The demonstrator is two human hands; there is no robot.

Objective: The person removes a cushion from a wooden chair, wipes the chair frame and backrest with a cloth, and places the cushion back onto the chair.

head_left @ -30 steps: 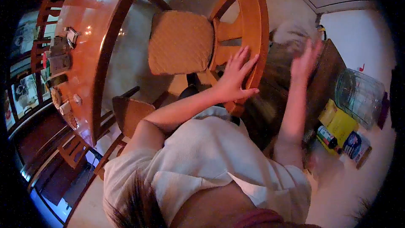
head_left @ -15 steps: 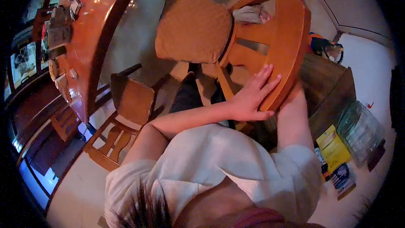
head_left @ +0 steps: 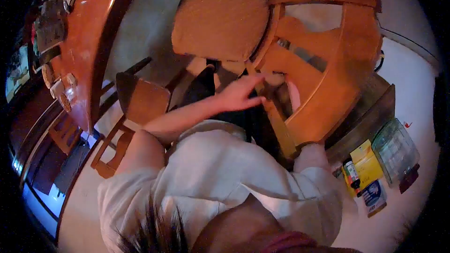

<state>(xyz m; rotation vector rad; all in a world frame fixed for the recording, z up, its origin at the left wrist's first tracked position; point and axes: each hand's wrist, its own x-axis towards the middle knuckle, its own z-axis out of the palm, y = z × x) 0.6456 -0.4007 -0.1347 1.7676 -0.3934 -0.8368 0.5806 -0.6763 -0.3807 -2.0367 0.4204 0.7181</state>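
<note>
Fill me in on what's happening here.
A person is at a wooden chair. The left hand, thumb and fingers apart, is at the near side of the chair's back; contact is unclear. The right arm passes behind that back, so its grip can't be made out. A table stands to the left.

Dim, warm light leaves glare on the table [head_left: 88, 42], grainy shadows, a blurred left hand [head_left: 240, 94] and curved, blacked-out edges
</note>
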